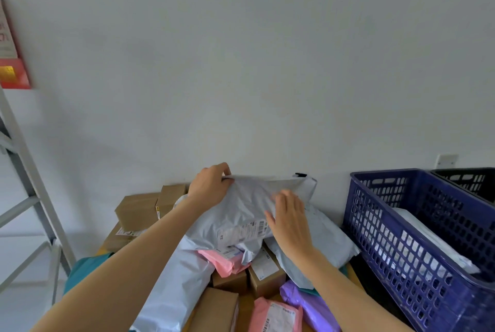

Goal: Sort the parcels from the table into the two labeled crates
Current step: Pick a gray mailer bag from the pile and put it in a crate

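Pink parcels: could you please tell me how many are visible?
2: one pink parcel mid-pile beneath the grey bag, another at the near edge beside the purple bag. Others may be hidden.

print on grey mailer [249, 205] and pink parcel [273, 315] is too blurred to read

My table [354, 276] showed only as a yellow strip just right of the purple bag [308, 305]. A pink bag [273, 315] lay just left of the purple bag, brown boxes [214, 310] further left and behind it, and a teal bag [80, 270] far left.
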Available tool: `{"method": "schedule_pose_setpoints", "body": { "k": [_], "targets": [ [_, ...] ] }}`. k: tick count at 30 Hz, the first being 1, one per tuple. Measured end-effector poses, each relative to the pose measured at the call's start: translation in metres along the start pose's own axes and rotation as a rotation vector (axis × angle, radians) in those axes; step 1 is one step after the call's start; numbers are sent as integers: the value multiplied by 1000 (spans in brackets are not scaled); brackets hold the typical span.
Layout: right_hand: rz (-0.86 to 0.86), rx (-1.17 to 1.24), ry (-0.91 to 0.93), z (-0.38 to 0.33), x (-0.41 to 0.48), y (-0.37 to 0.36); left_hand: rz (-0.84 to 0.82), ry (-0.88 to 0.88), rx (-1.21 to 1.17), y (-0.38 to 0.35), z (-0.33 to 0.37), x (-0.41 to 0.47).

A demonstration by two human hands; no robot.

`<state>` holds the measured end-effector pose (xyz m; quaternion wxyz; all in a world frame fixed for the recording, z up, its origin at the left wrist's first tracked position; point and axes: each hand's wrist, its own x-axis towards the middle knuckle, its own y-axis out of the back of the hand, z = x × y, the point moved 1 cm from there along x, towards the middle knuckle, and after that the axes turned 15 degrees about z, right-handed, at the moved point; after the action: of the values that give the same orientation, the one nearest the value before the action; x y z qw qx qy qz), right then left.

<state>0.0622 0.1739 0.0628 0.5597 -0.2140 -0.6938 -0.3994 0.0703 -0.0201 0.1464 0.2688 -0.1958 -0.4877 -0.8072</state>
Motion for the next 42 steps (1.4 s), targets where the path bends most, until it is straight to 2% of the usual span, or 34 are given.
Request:
{"method": "schedule_pose_setpoints", "body": {
  "k": [2,5,6,9,11,13,15,17,19,21,23,29,33,38,42],
  "targets": [
    [-121,93,-36,-5,-21,-4,49,27,-60,9,-4,-1],
    [-397,265,-419,-7,-49,-14,125,84,-144,24,-6,1],
    [-427,317,-570,-7,-56,-20,149,100,-176,30,-7,2],
    [-360,580,-1122,-5,-61,-28,213,152,-320,49,-7,5],
    [-327,861,-1431,-2,-57,-33,228,190,-429,62,-5,5],
    [-341,1117,-1571,4,-50,-37,222,235,-521,73,-5,4],
    [-427,1244,-1448,6,-43,-33,213,280,-576,83,-5,4],
    [-505,1255,-1408,2,-33,-31,215,332,-602,89,-10,4],
    [-451,1308,-1344,2,-31,-32,215,388,-614,92,-19,2],
    [-338,1464,-1402,0,-27,-30,219,439,-622,90,-29,-3],
    [-289,1468,-1417,-5,-20,-25,234,481,-617,86,-41,-8],
    [-305,1395,-1369,-4,-7,-18,126,526,-673,80,-68,-21],
    [-309,1277,-1347,4,-6,-21,28,479,-588,79,-81,-27],
    [-420,1025,-1210,14,-7,-11,-56,495,-570,70,-93,-35],
    [-427,824,-1197,32,-12,13,-130,481,-623,43,-85,-38]
  ]
}}
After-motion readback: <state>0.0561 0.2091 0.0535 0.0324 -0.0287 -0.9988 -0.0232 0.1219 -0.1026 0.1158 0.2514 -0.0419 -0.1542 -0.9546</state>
